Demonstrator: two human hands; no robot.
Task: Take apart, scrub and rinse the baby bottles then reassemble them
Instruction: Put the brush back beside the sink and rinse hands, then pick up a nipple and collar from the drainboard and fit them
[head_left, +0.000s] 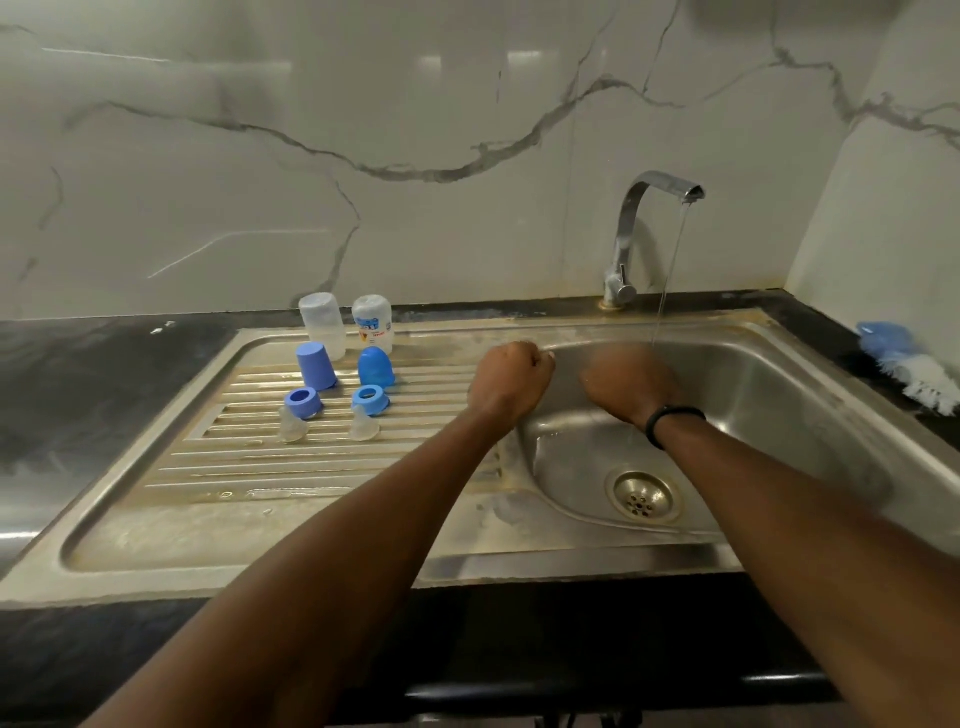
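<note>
From the head cam we've got a stained steel sink (779, 364) in a black counter (78, 395), marble-look wall (363, 104) behind, tap (631, 234) running. Bottle parts (337, 374) sit on the drainboard (260, 467). Left hand (511, 384) fisted, holding nothing; right hand (631, 387) too blurry to tell. Brush (909, 366) far right.

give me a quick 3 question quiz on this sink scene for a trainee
1. True or false: water runs from the tap.
2. How many silicone teats stand on the draining board?
3. Where does the bottle brush lie? A) in the basin B) on the counter right of the sink C) in the left hand

Key: 1 true; 2 two; 3 B
</note>
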